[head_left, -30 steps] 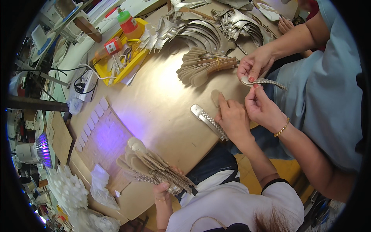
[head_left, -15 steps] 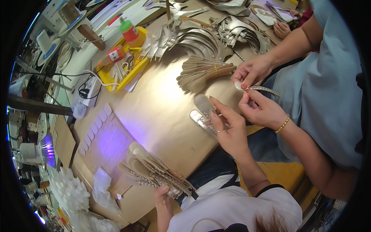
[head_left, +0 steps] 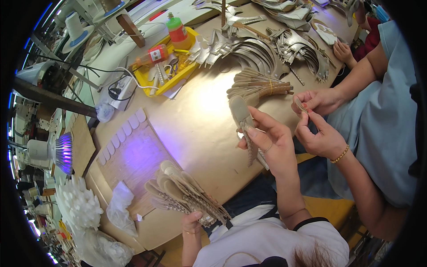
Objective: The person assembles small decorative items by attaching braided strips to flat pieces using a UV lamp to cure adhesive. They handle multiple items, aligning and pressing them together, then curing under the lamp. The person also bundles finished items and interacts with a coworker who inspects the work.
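Observation:
My left hand [head_left: 193,220] is closed around the lower ends of a thick bundle of strap pieces [head_left: 178,187], tan with rounded tips and braided bands. Raised over the table's front edge, my right hand [head_left: 273,140] pinches a single strap piece [head_left: 240,109] between thumb and fingers. It has a rounded grey-beige end and a braided band hanging down past my thumb. A pale, flat-edged thing [head_left: 263,160] shows partly behind my right wrist; my hand hides most of it. Just beyond lies a fanned bundle of similar pieces [head_left: 253,89], tied with a yellow band.
At right, a co-worker's hands [head_left: 313,113] handle a small strap piece. Silvery cut shoe parts [head_left: 253,51] are heaped at the back. A yellow tray [head_left: 171,80] holds bottles and tools. A board [head_left: 129,155] with pale rounded pieces, a plastic bag [head_left: 120,209] and a lamp [head_left: 60,153] stand left.
The view has shifted, so most things sit farther right. My right hand has raised and tilted its strap piece, showing the braided band. The co-worker's strap piece has turned.

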A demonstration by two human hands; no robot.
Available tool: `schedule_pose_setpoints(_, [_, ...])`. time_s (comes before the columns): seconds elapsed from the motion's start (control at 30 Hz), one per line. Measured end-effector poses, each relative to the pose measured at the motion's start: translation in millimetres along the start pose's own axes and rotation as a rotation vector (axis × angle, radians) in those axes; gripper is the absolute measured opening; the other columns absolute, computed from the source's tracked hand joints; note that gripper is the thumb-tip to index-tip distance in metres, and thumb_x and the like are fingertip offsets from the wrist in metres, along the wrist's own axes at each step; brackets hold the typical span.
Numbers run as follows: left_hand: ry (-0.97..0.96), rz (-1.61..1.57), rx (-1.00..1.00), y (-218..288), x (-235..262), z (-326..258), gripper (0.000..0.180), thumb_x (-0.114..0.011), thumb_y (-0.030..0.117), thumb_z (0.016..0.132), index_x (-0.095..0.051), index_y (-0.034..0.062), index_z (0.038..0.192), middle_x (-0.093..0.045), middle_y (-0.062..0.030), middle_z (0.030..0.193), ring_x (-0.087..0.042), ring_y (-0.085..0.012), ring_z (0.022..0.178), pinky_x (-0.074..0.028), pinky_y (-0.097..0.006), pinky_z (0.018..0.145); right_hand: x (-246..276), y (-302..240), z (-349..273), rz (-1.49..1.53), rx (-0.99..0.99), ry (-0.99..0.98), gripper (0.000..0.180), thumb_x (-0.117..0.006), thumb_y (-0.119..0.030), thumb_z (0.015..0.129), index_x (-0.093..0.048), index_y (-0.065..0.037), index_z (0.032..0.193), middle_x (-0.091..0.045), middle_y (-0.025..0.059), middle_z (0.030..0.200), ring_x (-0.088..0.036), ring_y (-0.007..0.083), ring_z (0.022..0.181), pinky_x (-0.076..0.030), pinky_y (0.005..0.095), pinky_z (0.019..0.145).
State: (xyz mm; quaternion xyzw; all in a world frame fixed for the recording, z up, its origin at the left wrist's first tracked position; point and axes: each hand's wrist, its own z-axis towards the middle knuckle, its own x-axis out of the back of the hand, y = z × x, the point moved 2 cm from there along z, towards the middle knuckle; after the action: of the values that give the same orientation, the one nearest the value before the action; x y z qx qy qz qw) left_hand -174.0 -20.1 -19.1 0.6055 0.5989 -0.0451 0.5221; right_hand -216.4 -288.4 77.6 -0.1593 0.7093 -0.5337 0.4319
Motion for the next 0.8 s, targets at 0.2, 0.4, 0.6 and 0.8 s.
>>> schedule_pose_setpoints(0.2, [0.009,-0.016,-0.024,8.5,6.5,-0.5,0.060,-0.074,0.019,0.060,-0.051,0.0011,0.113,-0.056,-0.0129,0.097,-0.058,-0.0296,0.090,-0.050,-0.045,0.080,-10.1,1.0,13.0,0.017,-0.068,-0.017,0.044,-0.062,-0.005,0.087,-0.049,0.003,0.129,-0.063,0.0037,0.093,-0.061,0.0088,0.074,-0.047,0.0200,0.061])
schedule_pose_setpoints(0.4, [0.004,-0.033,-0.041,24.6,-5.1,-0.5,0.060,-0.073,0.019,0.060,-0.052,0.0004,0.113,-0.056,-0.0135,0.100,-0.058,-0.0306,0.093,-0.051,-0.045,0.081,-26.4,-11.6,20.0,-0.051,-0.026,-0.020,0.044,-0.060,-0.002,0.085,-0.051,0.004,0.127,-0.061,0.0032,0.086,-0.055,0.0084,0.068,-0.046,0.0215,0.061])
schedule_pose_setpoints(0.6, [0.006,0.079,-0.090,33.7,-5.9,7.4,0.065,-0.073,0.026,0.060,-0.052,-0.0057,0.113,-0.058,-0.0150,0.103,-0.060,-0.0312,0.094,-0.051,-0.044,0.083,-38.4,-22.6,28.3,-0.021,-0.065,0.024,0.042,-0.061,-0.004,0.084,-0.054,0.004,0.125,-0.062,0.0017,0.085,-0.053,0.0061,0.065,-0.043,0.0187,0.059])
schedule_pose_setpoints(0.8, [0.083,0.054,-0.107,38.4,-7.0,1.8,0.069,-0.073,0.026,0.060,-0.051,-0.0055,0.118,-0.063,-0.0173,0.102,-0.063,-0.0308,0.094,-0.053,-0.043,0.083,-43.4,-20.3,27.2,-0.053,-0.092,-0.047,0.043,-0.063,-0.004,0.086,-0.052,0.005,0.126,-0.062,0.0012,0.082,-0.052,0.0045,0.065,-0.043,0.0192,0.058])
